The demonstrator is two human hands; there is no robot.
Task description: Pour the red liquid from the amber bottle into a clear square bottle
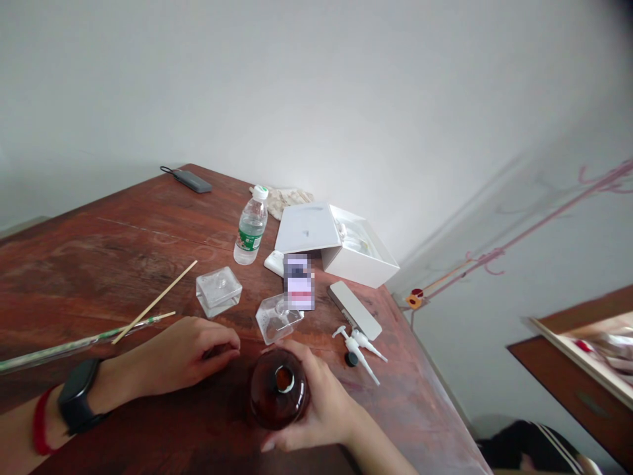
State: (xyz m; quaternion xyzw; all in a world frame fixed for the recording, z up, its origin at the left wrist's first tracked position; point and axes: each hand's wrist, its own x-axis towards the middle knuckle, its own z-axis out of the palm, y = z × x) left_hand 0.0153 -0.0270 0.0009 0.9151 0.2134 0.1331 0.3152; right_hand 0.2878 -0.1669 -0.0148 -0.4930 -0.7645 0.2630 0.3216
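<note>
My right hand [329, 402] is wrapped round a dark brown bottle [270, 401], which stands on the wooden table with its round mouth uncapped. To the left of the bottle, my left hand [200, 349] rests on the table. Its fingers are loosely curled, a gap shows between thumb and fingers, and nothing is seen in it. Two white pump heads [361, 349] with tubes lie to the right, beside a small black cap [351, 359]. Just beyond my hands are a clear plastic piece [271, 322] and a clear plastic box [219, 293].
A phone [299, 284] with a blurred screen leans by an open white box [361, 264]. Near it are a water bottle [250, 227] and a pale flat case [355, 310]. Chopsticks [158, 300] lie left; a grey device [192, 181] lies at the back. A pink rack [494, 254] stands right.
</note>
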